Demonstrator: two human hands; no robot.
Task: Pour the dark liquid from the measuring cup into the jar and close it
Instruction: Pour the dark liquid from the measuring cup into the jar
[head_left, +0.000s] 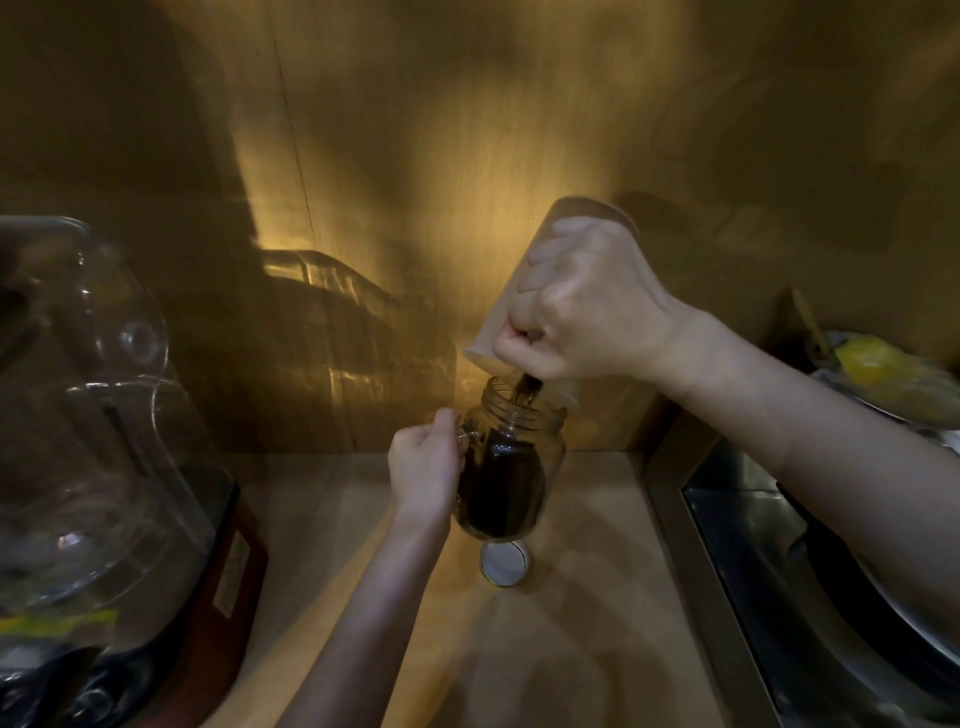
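Note:
A clear glass jar (511, 467) with a side handle stands on the wooden counter, more than half full of dark liquid. My left hand (423, 467) grips its handle. My right hand (587, 306) holds a translucent measuring cup (519, 291) by its handle, tipped steeply over the jar's open mouth. A dark stream (524, 389) runs from the cup's rim into the jar. The jar's lid (504, 563) lies upside down on the counter just in front of the jar, white inside with a gold rim.
A blender with a clear cover and red base (104, 441) fills the left side. A sink (779, 545) with a dark pan sits at the right, with a yellow item (872, 364) above it. A wooden wall (415, 156) stands right behind the jar.

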